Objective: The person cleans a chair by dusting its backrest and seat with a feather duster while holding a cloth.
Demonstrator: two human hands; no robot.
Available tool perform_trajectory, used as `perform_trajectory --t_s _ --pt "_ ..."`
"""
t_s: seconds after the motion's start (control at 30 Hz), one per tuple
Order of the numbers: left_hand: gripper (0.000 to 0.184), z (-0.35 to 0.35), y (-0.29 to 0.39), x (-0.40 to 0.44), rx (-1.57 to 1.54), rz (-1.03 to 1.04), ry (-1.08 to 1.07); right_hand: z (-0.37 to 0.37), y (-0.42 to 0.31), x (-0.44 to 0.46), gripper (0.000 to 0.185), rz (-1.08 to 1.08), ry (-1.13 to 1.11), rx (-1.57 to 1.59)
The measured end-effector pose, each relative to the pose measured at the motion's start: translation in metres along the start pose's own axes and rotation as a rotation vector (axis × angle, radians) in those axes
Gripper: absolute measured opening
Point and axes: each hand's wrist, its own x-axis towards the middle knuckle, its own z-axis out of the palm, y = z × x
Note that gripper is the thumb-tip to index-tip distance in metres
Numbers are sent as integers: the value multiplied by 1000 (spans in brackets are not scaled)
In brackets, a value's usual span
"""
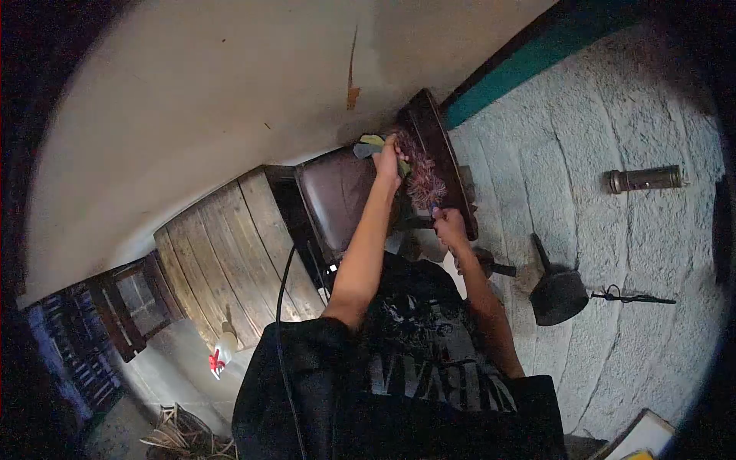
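Pale wall (586, 222), dark pan (558, 297), brush (427, 182)

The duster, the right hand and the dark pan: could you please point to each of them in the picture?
Duster (426, 184): head view, on its pinkish bristles.
Right hand (451, 227): head view, on the middle of the hand.
Dark pan (560, 299): head view, on its body.

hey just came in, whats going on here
A person in a black T-shirt has both hands out in front. The right hand grips the handle end of a pinkish, bristly duster, and the left hand holds what looks like a yellow and grey cloth. The duster is over or beside a dark wooden piece; whether they touch, I can't tell.
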Motion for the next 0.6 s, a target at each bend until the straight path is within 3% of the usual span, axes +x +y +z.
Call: perform_trajectory --t_s 0.13,0.2,0.43,0.5,0.6 --pt "18 -6 1 12 -17 29 9 5 -13 18 37 -143 136 -68" --pt "19 -9 4 15 -12 23 30 -3 -23 21 36 83 -40 63" --pt "20 -12 -4 10 -44 24 -19 1 -11 27 36 85 -37 -1" --pt "20 -14 -7 9 -41 42 -40 -7 -25 12 38 166 -116 142" --pt "20 -12 -10 1 -44 1 -15 9 24 14 38 77 -61 -11"
